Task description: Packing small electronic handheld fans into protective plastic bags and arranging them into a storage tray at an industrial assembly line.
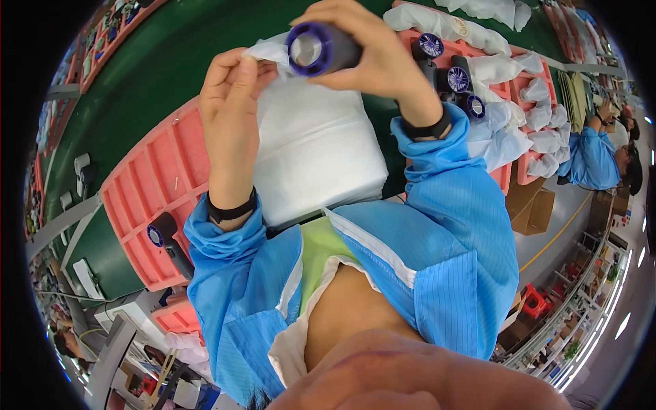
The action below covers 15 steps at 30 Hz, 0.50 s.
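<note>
My right hand (383, 65) is wrapped round the dark grey barrel of a hair dryer (342, 51) with a purple ring at its end. That ring faces left, and the handle is hidden. My left hand (229, 109) pinches a thin white bag (272, 52) between thumb and fingers, right beside the dryer's ringed end. Whether the barrel is inside the bag I cannot tell. Below both hands lies a thick stack of white bags (314, 150), close to my body.
At left a pink compartment tray (164, 157) bears one hair dryer (162, 229). Pink trays (502, 92) at right hold several dryers (458, 78) and white-wrapped pieces (543, 113). All rest on a green table (164, 41). A co-worker in blue (593, 157) is at far right.
</note>
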Available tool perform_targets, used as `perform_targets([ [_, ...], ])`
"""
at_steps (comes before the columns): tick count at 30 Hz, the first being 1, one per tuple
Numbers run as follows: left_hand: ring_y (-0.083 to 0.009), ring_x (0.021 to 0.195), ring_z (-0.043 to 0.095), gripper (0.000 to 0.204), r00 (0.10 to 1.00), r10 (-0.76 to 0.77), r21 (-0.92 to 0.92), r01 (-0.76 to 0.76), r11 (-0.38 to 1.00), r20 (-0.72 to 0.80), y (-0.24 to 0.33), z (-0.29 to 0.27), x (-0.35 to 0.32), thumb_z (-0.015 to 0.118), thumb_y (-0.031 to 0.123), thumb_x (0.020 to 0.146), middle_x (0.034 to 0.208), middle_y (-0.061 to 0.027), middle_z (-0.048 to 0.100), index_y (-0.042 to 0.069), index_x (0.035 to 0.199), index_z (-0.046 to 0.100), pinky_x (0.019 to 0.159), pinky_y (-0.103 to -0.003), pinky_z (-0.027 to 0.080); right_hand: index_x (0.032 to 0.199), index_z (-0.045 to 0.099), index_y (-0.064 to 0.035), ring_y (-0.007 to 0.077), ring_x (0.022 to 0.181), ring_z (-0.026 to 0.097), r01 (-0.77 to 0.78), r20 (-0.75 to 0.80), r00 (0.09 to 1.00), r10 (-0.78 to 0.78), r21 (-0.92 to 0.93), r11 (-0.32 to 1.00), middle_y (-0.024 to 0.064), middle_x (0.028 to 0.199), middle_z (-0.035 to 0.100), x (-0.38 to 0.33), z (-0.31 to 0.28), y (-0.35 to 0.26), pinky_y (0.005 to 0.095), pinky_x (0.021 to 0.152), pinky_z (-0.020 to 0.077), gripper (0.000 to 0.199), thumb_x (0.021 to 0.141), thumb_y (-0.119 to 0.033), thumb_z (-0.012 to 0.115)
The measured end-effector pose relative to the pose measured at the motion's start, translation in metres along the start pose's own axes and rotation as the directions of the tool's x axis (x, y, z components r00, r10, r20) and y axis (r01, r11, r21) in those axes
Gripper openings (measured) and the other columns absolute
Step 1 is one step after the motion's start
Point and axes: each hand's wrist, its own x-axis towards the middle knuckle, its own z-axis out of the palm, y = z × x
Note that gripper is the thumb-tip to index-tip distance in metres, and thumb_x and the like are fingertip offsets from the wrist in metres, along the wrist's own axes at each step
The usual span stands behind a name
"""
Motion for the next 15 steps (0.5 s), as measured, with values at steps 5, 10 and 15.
perform_targets([
  [5,-0.013,0.09,0.057,0.014,0.994,-0.097,-0.315,0.106,0.943,0.046,0.011,-0.007,-0.001,0.06,0.013,0.092,0.1,-0.0054,0.063,0.001,0.096,0.065,0.082,-0.026,0.043,0.119,0.056,-0.0032,0.03,0.097,0.056,0.134,-0.051,0.987,-0.153,-0.267,0.954,0.0133,0.109,0.054,-0.006,0.033,0.008,0.0327,0.078,0.0485,0.06,0.062,-0.004,0.077],
  [10,-0.0137,0.084,0.058,0.01,0.993,0.096,0.067,-0.101,0.993,0.07,0.006,0.001,-0.012,0.062,0.01,0.09,0.095,-0.0041,0.064,0.003,0.095,0.067,0.077,-0.027,0.044,0.122,0.059,-0.0113,0.0259,0.093,0.057,0.184,-0.079,0.963,-0.256,-0.501,0.846,0.0094,0.107,0.056,-0.008,0.042,0.021,0.0334,0.072,0.052,0.065,0.06,-0.01,0.081],
  [15,-0.0156,0.076,0.058,0.006,0.747,0.538,0.714,-0.614,0.336,0.39,-0.001,0.015,-0.021,0.066,0.004,0.085,0.087,-0.0056,0.063,0.004,0.09,0.069,0.068,-0.027,0.044,0.117,0.056,0.0,0.0356,0.095,0.055,0.284,0.048,0.926,-0.375,-0.743,0.606,0.016,0.106,0.052,-0.002,0.023,0.016,0.0348,0.078,0.0474,0.061,0.059,-0.002,0.076],
])
